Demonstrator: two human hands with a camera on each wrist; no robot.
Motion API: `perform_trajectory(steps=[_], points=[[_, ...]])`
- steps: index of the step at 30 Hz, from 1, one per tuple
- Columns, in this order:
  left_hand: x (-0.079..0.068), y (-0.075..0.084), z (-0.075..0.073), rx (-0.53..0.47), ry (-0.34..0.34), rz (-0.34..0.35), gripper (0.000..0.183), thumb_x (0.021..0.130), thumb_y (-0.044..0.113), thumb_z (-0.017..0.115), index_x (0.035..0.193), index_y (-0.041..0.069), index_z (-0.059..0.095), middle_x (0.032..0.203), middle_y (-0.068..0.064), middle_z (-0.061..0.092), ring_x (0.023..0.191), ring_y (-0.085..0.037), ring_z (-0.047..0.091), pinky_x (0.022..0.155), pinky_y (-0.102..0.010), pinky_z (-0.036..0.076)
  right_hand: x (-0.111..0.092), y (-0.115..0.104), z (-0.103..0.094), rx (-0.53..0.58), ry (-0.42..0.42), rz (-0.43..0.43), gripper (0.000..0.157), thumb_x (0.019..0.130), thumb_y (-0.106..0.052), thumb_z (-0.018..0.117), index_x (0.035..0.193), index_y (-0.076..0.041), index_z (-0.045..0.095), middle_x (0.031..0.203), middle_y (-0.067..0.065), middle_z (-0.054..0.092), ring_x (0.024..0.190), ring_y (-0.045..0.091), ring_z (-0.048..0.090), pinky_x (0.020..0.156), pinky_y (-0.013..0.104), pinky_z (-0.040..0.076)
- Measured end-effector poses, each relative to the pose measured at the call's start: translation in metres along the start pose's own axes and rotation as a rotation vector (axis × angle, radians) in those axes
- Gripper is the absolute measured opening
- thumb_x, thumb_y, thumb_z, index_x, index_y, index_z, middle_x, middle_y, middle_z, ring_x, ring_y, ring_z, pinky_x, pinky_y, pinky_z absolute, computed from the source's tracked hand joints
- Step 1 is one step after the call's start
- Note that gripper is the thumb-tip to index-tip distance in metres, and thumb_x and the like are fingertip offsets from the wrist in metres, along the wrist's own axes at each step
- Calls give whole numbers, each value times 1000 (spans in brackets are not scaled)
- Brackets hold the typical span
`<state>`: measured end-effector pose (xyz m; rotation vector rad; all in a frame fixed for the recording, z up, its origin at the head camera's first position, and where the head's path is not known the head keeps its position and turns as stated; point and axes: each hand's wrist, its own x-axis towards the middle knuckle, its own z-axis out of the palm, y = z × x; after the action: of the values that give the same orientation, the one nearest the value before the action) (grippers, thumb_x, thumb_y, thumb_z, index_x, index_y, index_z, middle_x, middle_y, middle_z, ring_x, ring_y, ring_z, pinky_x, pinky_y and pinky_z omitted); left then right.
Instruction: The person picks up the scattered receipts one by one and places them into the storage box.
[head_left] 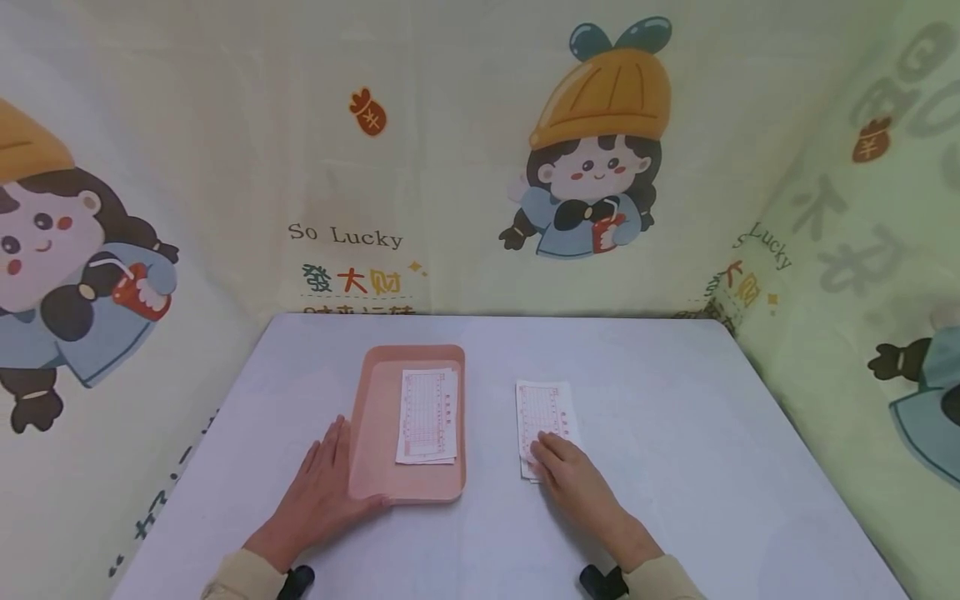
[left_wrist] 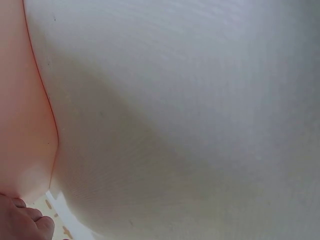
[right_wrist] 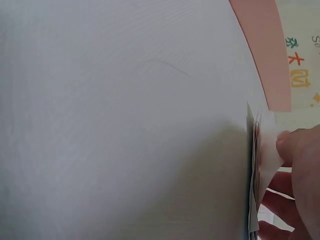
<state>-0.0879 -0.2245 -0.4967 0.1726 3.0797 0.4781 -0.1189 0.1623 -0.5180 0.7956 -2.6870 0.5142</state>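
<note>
My left hand [head_left: 322,483] rests against the pink tray [head_left: 371,483], its fingers straight along the left side and the thumb at the near left corner. Inside the tray lies a small stack of white printed slips [head_left: 426,417]. To the right of the tray, a second stack of printed slips [head_left: 542,404] lies on the table. My right hand [head_left: 581,487] is over the near end of that stack. In the right wrist view, the thumb and fingers pinch a thin top slip [right_wrist: 270,150], which bows up from the stack. In the left wrist view, the tray wall [left_wrist: 25,100] stands beside the fingers.
The white table [head_left: 660,400] extends on both sides of the tray and the slips. Behind it hangs a cream curtain [head_left: 465,167] printed with cartoon figures and lettering. Black wrist straps [head_left: 600,582] show at the sleeves.
</note>
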Motion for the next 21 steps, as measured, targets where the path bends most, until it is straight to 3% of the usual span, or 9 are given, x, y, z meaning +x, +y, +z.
perform_trajectory(steps=[7, 14, 21], points=[[-1, 0, 1, 3, 18, 7, 131, 72, 81, 62, 154, -9, 13, 161, -28, 17, 148, -43, 22, 118, -63, 21, 1, -3, -1, -60, -64, 46, 34, 90, -14, 72, 120, -1, 68, 129, 14, 66, 121, 31, 62, 103, 44, 51], [-1, 1, 1, -3, 27, 9, 131, 72, 80, 63, 154, -9, 14, 161, -27, 17, 148, -41, 21, 119, -63, 21, 3, -6, -1, -81, 8, 26, 29, 83, -10, 78, 110, -2, 73, 121, 14, 70, 113, 29, 67, 96, 42, 55], [-2, 1, 0, -1, 18, 4, 132, 71, 83, 61, 154, -8, 14, 161, -27, 17, 148, -41, 21, 119, -64, 21, 3, -7, -2, -70, -39, 54, 40, 83, -7, 78, 121, 0, 67, 130, 17, 64, 120, 30, 63, 101, 42, 53]])
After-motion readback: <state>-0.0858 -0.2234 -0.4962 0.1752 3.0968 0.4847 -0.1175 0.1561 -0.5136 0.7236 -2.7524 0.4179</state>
